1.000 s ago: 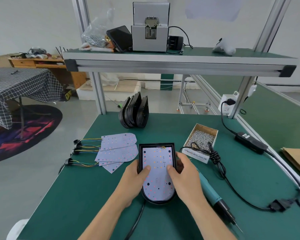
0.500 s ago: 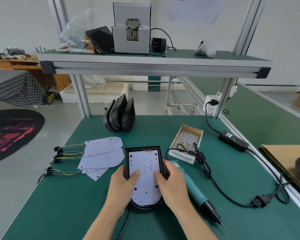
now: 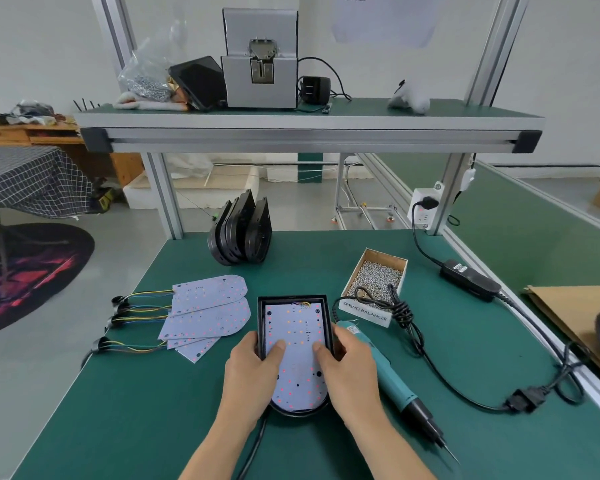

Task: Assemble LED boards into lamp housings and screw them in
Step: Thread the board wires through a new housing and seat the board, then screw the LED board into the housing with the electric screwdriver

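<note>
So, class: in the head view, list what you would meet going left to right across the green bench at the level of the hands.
Loose LED boards → left hand → lamp housing holding an LED board → right hand → electric screwdriver → black power cable.

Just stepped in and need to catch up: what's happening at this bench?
A person is seating an LED board in a black lamp housing. The left hand and right hand grip the housing's sides, thumbs pressing the board. The electric screwdriver lies unused beside it, near the screw box.
</note>
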